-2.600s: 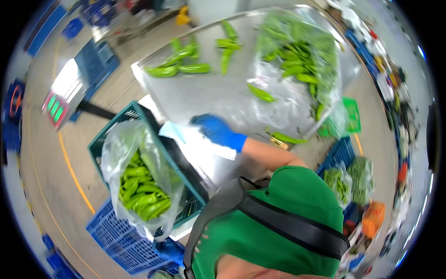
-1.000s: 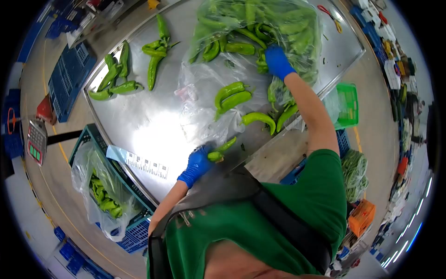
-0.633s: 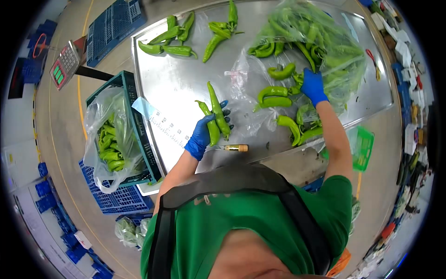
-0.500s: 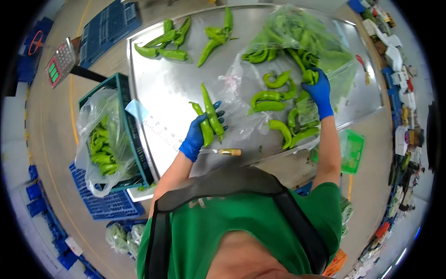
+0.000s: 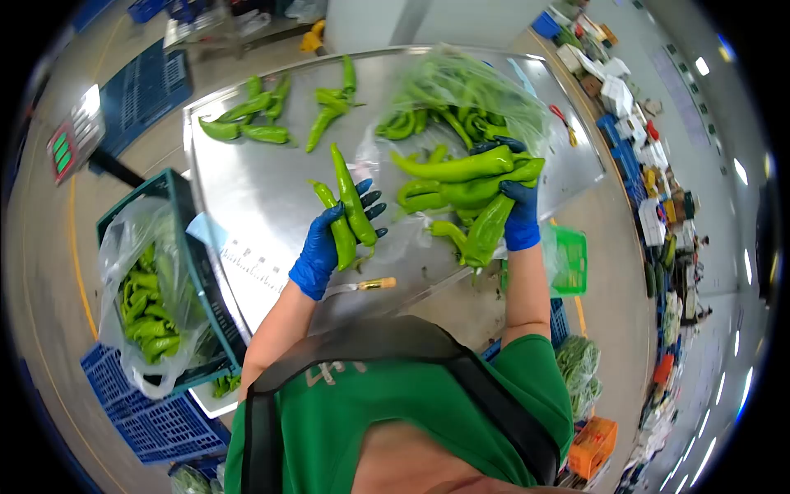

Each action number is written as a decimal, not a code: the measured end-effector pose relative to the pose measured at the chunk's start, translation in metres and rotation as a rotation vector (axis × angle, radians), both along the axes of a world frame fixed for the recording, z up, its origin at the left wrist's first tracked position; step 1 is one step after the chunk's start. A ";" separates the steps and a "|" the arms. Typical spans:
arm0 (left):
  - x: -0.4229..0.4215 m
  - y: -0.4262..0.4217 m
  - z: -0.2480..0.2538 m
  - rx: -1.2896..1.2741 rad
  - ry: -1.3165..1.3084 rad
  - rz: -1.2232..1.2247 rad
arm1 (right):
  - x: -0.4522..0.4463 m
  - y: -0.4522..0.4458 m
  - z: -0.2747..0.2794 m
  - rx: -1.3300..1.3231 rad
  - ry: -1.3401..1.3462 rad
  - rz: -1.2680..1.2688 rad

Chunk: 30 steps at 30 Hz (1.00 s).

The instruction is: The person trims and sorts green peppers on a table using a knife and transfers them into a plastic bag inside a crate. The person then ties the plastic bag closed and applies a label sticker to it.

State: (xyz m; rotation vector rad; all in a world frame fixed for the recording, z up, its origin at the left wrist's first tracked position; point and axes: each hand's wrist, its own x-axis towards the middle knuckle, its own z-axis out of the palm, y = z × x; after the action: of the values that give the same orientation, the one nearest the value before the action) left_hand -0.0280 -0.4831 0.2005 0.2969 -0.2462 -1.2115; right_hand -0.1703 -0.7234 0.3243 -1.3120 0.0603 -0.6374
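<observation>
Two long green peppers (image 5: 352, 202) rest in my blue-gloved left hand (image 5: 319, 247), palm up, with the thumb over one and the fingertips partly spread. In my right hand (image 5: 520, 212), also gloved in blue, is a bunch of several larger green peppers (image 5: 473, 193), raised toward the camera. Its fingers curl around the far side and are partly hidden. Behind that bunch lies a clear plastic bag (image 5: 527, 115) full of green peppers, its mouth toward me. Two small groups of peppers (image 5: 255, 107) (image 5: 331, 105) lie on the far left of the metal table (image 5: 247, 177).
A wooden-handled tool (image 5: 377, 283) lies near the table's front edge. To the left, a dark green crate (image 5: 177, 198) holds a bag of peppers beside a scale (image 5: 74, 136). A bright green basket (image 5: 569, 259) stands at the right. Red-handled scissors-like tool (image 5: 564, 123) lies far right.
My right hand has closed around several peppers that were lying on the table and lifted them. My left hand keeps its two peppers. The whole view has shifted.
</observation>
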 end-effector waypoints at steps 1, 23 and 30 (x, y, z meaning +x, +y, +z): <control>0.004 0.018 0.003 -0.010 0.011 0.039 | 0.015 0.025 -0.005 0.138 -0.013 0.057; 0.037 0.542 -0.017 2.112 -1.019 1.710 | 0.387 0.619 -0.302 0.457 0.699 0.719; -0.003 0.541 0.043 1.901 -1.082 1.532 | 0.449 0.555 -0.260 -0.790 0.428 0.517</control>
State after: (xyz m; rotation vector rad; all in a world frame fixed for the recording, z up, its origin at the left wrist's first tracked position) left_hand -0.0307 0.0578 0.2431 2.2568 0.3227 0.7520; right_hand 0.2784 -0.1682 0.0641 -2.1112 -0.1982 0.1049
